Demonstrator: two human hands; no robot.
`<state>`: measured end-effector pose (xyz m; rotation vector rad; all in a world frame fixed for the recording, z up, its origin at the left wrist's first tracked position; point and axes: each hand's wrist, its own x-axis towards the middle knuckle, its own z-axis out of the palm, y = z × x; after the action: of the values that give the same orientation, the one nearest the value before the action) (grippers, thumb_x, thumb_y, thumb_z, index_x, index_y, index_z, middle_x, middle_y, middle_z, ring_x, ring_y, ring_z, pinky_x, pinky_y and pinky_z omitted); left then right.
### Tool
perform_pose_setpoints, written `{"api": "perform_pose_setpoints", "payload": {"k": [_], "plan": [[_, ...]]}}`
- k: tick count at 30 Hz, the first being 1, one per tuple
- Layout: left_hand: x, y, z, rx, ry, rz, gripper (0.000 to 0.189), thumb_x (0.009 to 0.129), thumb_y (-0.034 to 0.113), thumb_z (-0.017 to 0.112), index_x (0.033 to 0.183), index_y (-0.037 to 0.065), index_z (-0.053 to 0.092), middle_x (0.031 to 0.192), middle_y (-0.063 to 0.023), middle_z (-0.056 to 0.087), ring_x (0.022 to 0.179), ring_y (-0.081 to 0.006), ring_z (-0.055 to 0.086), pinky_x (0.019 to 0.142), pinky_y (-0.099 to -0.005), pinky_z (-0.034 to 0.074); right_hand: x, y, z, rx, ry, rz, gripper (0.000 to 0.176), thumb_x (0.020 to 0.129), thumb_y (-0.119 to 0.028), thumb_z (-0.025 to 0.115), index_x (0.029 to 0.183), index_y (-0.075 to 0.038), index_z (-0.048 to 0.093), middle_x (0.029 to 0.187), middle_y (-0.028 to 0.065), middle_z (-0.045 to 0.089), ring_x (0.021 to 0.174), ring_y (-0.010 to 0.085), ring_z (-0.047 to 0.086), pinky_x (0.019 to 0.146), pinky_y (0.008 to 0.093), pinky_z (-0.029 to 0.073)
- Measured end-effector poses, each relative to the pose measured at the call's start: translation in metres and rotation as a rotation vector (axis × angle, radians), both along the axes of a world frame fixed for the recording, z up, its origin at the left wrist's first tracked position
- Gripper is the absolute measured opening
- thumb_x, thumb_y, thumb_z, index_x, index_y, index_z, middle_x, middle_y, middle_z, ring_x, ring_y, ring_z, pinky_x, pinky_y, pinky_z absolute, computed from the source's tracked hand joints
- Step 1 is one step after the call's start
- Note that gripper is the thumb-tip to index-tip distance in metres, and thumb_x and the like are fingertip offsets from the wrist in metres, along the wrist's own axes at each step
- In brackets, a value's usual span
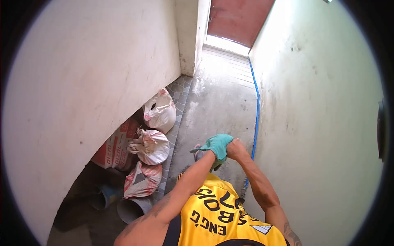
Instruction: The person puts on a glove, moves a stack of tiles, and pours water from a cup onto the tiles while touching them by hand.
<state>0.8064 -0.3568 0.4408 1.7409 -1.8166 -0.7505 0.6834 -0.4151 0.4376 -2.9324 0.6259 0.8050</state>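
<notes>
A teal glove [218, 144] covers my left hand [216, 148], and its loose cuff flares out to the left of the wrist. The left fingers are hidden inside the glove. My bare right hand [235, 149] is closed in a fist against the glove's right side, gripping its material. Both arms reach forward and meet in front of my yellow jersey [217, 205]. Below the hands, part of a shoe [199, 155] shows on the concrete floor.
To the left sit several white sacks [161, 110] on a tiled strip, with red-and-white boxes [115, 149] behind. Buckets [133, 210] stand in the shadow nearer me. A blue hose [257, 110] runs along the right wall [316, 123]. A red door [238, 20] is ahead.
</notes>
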Motion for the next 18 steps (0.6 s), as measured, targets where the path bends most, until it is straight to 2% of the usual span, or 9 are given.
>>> {"api": "perform_pose_setpoints", "payload": {"k": [4, 6, 8, 9, 10, 12, 15, 17, 18], "plan": [[0.036, -0.06, -0.031, -0.019, 0.056, 0.062, 0.036, 0.09, 0.043, 0.054, 0.08, 0.012, 0.069, 0.084, -0.0185, 0.067, 0.078, -0.0376, 0.065, 0.07, -0.0453, 0.05, 0.036, -0.038, 0.037, 0.067, -0.139, -0.155, 0.026, 0.081, -0.02, 0.056, 0.078, 0.0, 0.073, 0.079, 0.0235, 0.069, 0.079, 0.0454, 0.066, 0.092, 0.0513, 0.049], [0.058, -0.085, -0.011, 0.143, -0.181, 0.04, 0.017, 0.071, 0.029, 0.068, 0.081, 0.016, 0.071, 0.082, -0.0132, 0.07, 0.074, -0.03, 0.069, 0.063, -0.0423, 0.05, 0.052, -0.069, 0.026, 0.193, -0.067, -0.151, 0.03, 0.08, -0.025, 0.061, 0.098, -0.002, 0.069, 0.102, 0.0354, 0.06, 0.087, 0.0473, 0.064, 0.09, 0.0496, 0.05], [0.073, -0.114, -0.031, 0.143, -0.286, 0.233, 0.016, 0.069, 0.029, 0.068, 0.08, 0.017, 0.07, 0.077, -0.0125, 0.069, 0.071, -0.0287, 0.069, 0.061, -0.0415, 0.05, 0.083, -0.075, 0.104, 0.261, -0.143, -0.239, 0.038, 0.079, -0.028, 0.064, 0.109, -0.004, 0.065, 0.117, 0.0406, 0.051, 0.091, 0.0477, 0.063, 0.091, 0.0482, 0.049], [0.091, -0.122, -0.048, -0.042, -0.404, 0.185, 0.017, 0.069, 0.031, 0.067, 0.08, 0.018, 0.069, 0.078, -0.0106, 0.07, 0.071, -0.0259, 0.069, 0.061, -0.04, 0.049, 0.088, -0.083, 0.107, 0.366, -0.139, -0.226, 0.047, 0.078, -0.029, 0.067, 0.119, -0.007, 0.06, 0.131, 0.0401, 0.04, 0.101, 0.0473, 0.059, 0.088, 0.0455, 0.051], [0.1, -0.13, -0.075, -0.132, -0.17, 0.212, 0.017, 0.07, 0.032, 0.067, 0.08, 0.018, 0.068, 0.079, -0.0103, 0.07, 0.072, -0.0261, 0.068, 0.061, -0.0403, 0.05, 0.096, -0.089, 0.109, 0.335, -0.217, -0.27, 0.047, 0.078, -0.028, 0.068, 0.119, -0.006, 0.06, 0.131, 0.0392, 0.041, 0.104, 0.0471, 0.058, 0.088, 0.046, 0.051], [0.117, -0.126, -0.077, -0.183, 0.066, 0.295, 0.019, 0.071, 0.032, 0.066, 0.082, 0.017, 0.068, 0.079, -0.0102, 0.07, 0.071, -0.026, 0.068, 0.061, -0.0402, 0.049, 0.116, -0.095, 0.109, 0.289, -0.366, -0.325, 0.046, 0.078, -0.025, 0.068, 0.118, -0.004, 0.06, 0.131, 0.0374, 0.043, 0.109, 0.0467, 0.056, 0.088, 0.047, 0.05], [0.129, -0.115, -0.055, -0.115, 0.002, 0.488, 0.021, 0.072, 0.033, 0.065, 0.084, 0.016, 0.068, 0.079, -0.0101, 0.069, 0.071, -0.0257, 0.067, 0.061, -0.04, 0.049, 0.16, -0.109, 0.09, -0.008, -0.282, -0.465, 0.051, 0.077, -0.022, 0.072, 0.122, -0.002, 0.058, 0.131, 0.0284, 0.051, 0.115, 0.0391, 0.056, 0.093, 0.0433, 0.048], [0.133, -0.112, -0.047, -0.056, -0.103, 0.614, 0.022, 0.073, 0.034, 0.064, 0.085, 0.015, 0.068, 0.08, -0.0101, 0.069, 0.071, -0.0255, 0.067, 0.061, -0.0399, 0.049, 0.161, -0.152, 0.024, 0.451, -0.514, -0.053, 0.053, 0.076, -0.024, 0.074, 0.122, -0.004, 0.059, 0.129, 0.0232, 0.054, 0.114, 0.0395, 0.055, 0.096, 0.0437, 0.046], [0.138, -0.111, -0.043, -0.03, -0.14, 0.681, 0.023, 0.074, 0.034, 0.064, 0.086, 0.015, 0.068, 0.08, -0.0101, 0.069, 0.071, -0.0254, 0.067, 0.061, -0.0398, 0.049, 0.18, -0.156, 0.019, 0.691, -0.606, 0.153, 0.053, 0.075, -0.025, 0.075, 0.121, -0.005, 0.059, 0.129, 0.0206, 0.056, 0.114, 0.0397, 0.055, 0.097, 0.044, 0.045]]}}
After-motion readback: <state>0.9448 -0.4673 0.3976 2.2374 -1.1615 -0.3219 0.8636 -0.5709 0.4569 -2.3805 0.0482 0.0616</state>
